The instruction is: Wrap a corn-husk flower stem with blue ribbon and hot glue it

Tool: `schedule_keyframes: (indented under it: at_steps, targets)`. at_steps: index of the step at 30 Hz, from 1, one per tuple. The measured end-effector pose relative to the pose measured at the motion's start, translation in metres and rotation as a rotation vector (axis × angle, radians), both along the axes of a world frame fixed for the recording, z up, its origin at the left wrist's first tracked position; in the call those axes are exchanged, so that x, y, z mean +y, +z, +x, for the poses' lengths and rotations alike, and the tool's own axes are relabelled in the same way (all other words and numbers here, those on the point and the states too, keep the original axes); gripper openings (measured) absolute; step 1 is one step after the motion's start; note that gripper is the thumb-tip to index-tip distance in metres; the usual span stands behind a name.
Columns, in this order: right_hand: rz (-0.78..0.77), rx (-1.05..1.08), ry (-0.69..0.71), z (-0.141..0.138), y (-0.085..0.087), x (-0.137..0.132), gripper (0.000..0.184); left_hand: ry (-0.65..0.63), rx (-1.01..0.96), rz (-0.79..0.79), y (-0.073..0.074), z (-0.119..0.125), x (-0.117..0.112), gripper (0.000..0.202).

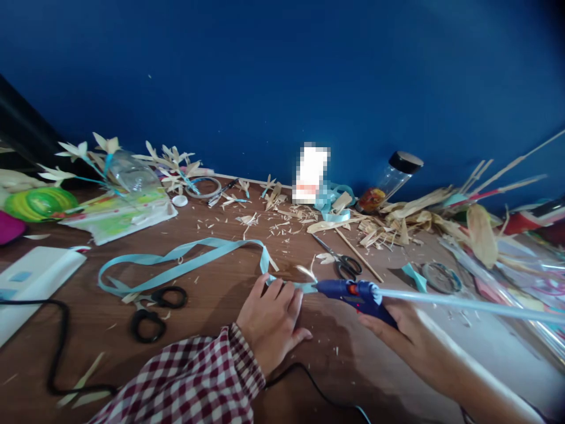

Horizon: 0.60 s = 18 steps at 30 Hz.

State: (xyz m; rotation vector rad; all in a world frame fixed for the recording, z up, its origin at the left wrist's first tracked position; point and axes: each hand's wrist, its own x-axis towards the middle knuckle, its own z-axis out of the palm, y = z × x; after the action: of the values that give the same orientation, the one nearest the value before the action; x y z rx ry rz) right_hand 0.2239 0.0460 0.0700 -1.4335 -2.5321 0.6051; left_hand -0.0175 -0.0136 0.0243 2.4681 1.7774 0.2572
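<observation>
A light blue ribbon [194,268] loops across the brown table on the left and runs under the fingertips of my left hand [270,318]. Those fingers are bent over the ribbon and hold it down, with the thumb apart. My right hand [401,330] is closed around the handle of a blue hot glue gun [348,291]. From its back end sticks a long clear glue stick [450,299]. The gun's nozzle touches or nearly touches the ribbon's end, just right of my left fingers. A small pale husk piece [308,271] stands beside the nozzle.
Black-handled scissors [154,312] lie left, another pair [342,259] behind the gun. Husk scraps [273,224] litter the back. Husk flowers [108,147], a clear jar [388,182] and a bright pixelated object [310,174] stand near the blue wall. A black cable [62,347] crosses the left.
</observation>
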Motion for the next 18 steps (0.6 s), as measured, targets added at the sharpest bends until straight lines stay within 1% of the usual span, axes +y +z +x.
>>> schedule_keyframes:
  at_steps: [2,5,10,14,18]
  targets:
    - [-0.055,-0.044,0.023,-0.0012,0.0026,0.0000,0.034,-0.001,0.002,0.003,0.0004,-0.0002,0.0000,0.063]
    - [-0.055,-0.062,0.019,-0.0019,0.0054,0.0006,0.035,-0.003,0.008,0.000,0.0009,-0.0005,0.0003,0.063]
    - [-0.101,-0.039,-0.004,0.0017,0.0098,0.0001,0.030,-0.018,-0.008,0.005,0.0000,-0.0012,0.0012,0.062]
    - [-0.057,-0.041,-0.013,0.0024,0.0104,-0.0027,0.029,-0.018,-0.011,0.015,-0.0011,-0.0013,0.0009,0.063]
    - [-0.021,-0.068,0.015,-0.0024,0.0068,-0.0010,0.033,-0.010,0.002,0.019,-0.0009,-0.0003,0.0002,0.064]
